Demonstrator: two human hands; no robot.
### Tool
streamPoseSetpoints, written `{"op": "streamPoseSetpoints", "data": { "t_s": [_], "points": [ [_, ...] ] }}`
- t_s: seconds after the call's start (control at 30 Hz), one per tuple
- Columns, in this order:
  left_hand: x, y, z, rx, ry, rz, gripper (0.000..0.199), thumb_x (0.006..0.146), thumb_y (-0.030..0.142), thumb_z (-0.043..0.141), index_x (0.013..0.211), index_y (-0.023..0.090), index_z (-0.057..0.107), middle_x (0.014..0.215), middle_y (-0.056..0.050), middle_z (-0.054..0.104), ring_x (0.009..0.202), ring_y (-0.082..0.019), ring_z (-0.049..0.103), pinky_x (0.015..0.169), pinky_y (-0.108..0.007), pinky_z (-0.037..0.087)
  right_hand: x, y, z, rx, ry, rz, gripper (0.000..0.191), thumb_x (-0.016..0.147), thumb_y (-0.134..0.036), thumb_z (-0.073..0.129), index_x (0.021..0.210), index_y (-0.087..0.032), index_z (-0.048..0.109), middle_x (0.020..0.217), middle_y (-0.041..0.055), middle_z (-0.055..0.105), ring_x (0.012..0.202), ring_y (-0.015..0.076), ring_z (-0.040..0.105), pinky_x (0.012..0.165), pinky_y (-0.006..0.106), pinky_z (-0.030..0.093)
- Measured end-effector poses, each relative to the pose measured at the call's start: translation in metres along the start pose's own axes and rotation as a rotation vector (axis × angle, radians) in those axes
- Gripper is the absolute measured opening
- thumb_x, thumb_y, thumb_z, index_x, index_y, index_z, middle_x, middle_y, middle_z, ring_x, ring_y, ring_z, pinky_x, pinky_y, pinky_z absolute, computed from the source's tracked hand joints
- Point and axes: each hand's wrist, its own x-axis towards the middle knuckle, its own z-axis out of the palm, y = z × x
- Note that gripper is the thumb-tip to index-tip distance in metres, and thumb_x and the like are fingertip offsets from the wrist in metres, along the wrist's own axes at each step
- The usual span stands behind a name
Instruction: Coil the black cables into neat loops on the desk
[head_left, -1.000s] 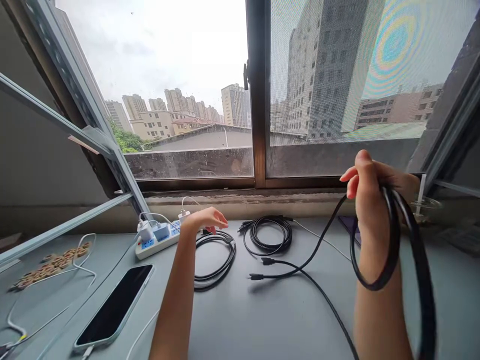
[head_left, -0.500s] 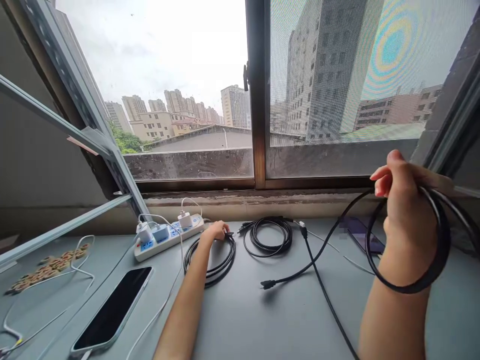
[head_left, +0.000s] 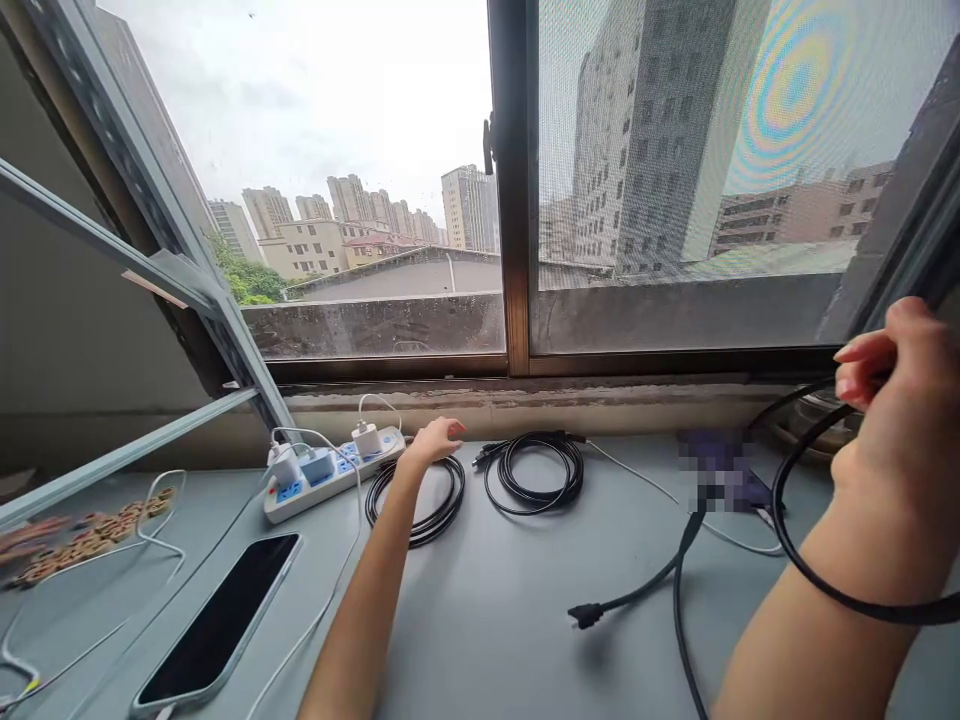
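My left hand [head_left: 435, 443] is over the back of a coiled black cable [head_left: 448, 510], its fingers apart and holding nothing. At the right edge, my right hand [head_left: 892, 380] is raised with its fingers curled round a loose black cable [head_left: 806, 565], whose loop hangs round the wrist. One plug end [head_left: 586, 614] of a black cable hangs over the front middle of the table. Another coiled black cable [head_left: 541, 473] lies behind, between my hands.
A white power strip [head_left: 334, 488] with chargers stands left of the coil. A phone [head_left: 221, 625] lies at front left, near wooden pieces [head_left: 105, 540]. A phone-like purple item [head_left: 750, 490], partly blurred, lies at right. Window and metal frame [head_left: 247, 345] rise behind.
My right hand has moved right, drawing the loose cable with it. My left hand has let go of the coil's end and lifted slightly. A hand's blur has appeared at the far left.
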Motion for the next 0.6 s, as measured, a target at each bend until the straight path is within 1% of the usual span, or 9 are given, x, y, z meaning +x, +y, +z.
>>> {"op": "streamPoseSetpoints", "data": {
  "t_s": [0.07,0.13,0.17,0.23,0.3,0.37,0.47,0.53,0.6],
  "points": [
    [-0.003,0.028,0.003,-0.025,-0.033,0.119,0.034,0.081,0.046,0.061,0.097,0.018,0.070,0.099,-0.006,0.069,0.092,-0.021,0.064,0.076,-0.027,0.048,0.000,0.002,0.002,0.023,0.000,0.042,0.033,0.071,-0.032,0.056,0.040,-0.020,0.052,0.038,-0.0013,0.038,0.040,0.0113,0.036,0.048,0.033,0.022],
    [-0.010,0.059,0.012,-0.040,-0.082,0.240,0.044,0.079,0.061,0.055,0.086,0.021,0.072,0.088,-0.003,0.071,0.082,-0.019,0.065,0.070,-0.025,0.048,-0.001,0.001,0.002,0.042,-0.031,0.069,0.034,0.072,-0.034,0.057,0.040,-0.021,0.053,0.039,-0.0007,0.040,0.041,0.0122,0.036,0.048,0.034,0.021],
    [-0.014,0.075,0.019,-0.040,-0.090,0.291,0.048,0.078,0.066,0.053,0.085,0.022,0.072,0.089,-0.002,0.072,0.083,-0.019,0.066,0.070,-0.025,0.047,-0.001,-0.001,0.002,0.032,-0.059,0.073,0.035,0.073,-0.035,0.057,0.040,-0.023,0.053,0.040,-0.0005,0.040,0.041,0.0129,0.036,0.049,0.034,0.021],
    [-0.024,0.102,0.036,-0.017,-0.061,0.354,0.054,0.076,0.069,0.051,0.092,0.022,0.072,0.098,-0.005,0.071,0.089,-0.023,0.065,0.074,-0.028,0.047,-0.003,-0.005,0.001,0.007,-0.124,0.081,0.038,0.075,-0.040,0.058,0.041,-0.026,0.053,0.041,-0.0003,0.040,0.042,0.0141,0.037,0.050,0.035,0.022],
    [-0.033,0.122,0.056,0.025,-0.007,0.374,0.054,0.082,0.066,0.047,0.096,0.019,0.070,0.105,-0.010,0.069,0.097,-0.027,0.063,0.083,-0.035,0.046,-0.005,-0.009,0.000,-0.014,-0.182,0.064,0.038,0.077,-0.042,0.060,0.042,-0.028,0.054,0.041,-0.0004,0.040,0.043,0.0148,0.038,0.051,0.035,0.023],
    [-0.038,0.133,0.073,0.071,0.031,0.369,0.047,0.083,0.058,0.052,0.095,0.016,0.070,0.105,-0.015,0.067,0.098,-0.031,0.062,0.085,-0.039,0.045,-0.007,-0.012,0.000,-0.017,-0.210,0.028,0.037,0.079,-0.040,0.059,0.044,-0.027,0.055,0.041,-0.0007,0.041,0.043,0.0147,0.039,0.051,0.035,0.025],
    [-0.040,0.137,0.090,0.114,0.071,0.380,0.030,0.084,0.042,0.057,0.098,0.017,0.067,0.106,-0.014,0.066,0.099,-0.029,0.062,0.087,-0.039,0.045,-0.008,-0.013,0.002,0.008,-0.203,-0.018,0.035,0.077,-0.032,0.058,0.043,-0.023,0.056,0.038,-0.0012,0.041,0.041,0.0133,0.039,0.048,0.033,0.025],
    [-0.038,0.136,0.096,0.129,0.098,0.391,0.025,0.089,0.035,0.050,0.097,0.018,0.066,0.104,-0.013,0.066,0.099,-0.026,0.061,0.088,-0.038,0.044,-0.008,-0.012,0.003,0.031,-0.211,-0.028,0.035,0.075,-0.031,0.059,0.042,-0.021,0.056,0.036,-0.0016,0.041,0.039,0.0119,0.038,0.046,0.032,0.024],
    [-0.037,0.135,0.099,0.141,0.117,0.394,0.026,0.092,0.031,0.044,0.095,0.017,0.066,0.102,-0.013,0.066,0.099,-0.026,0.061,0.088,-0.039,0.044,-0.008,-0.010,0.003,0.032,-0.226,-0.026,0.035,0.075,-0.032,0.059,0.042,-0.020,0.056,0.036,-0.0020,0.041,0.039,0.0111,0.038,0.045,0.031,0.024]
  ]
}}
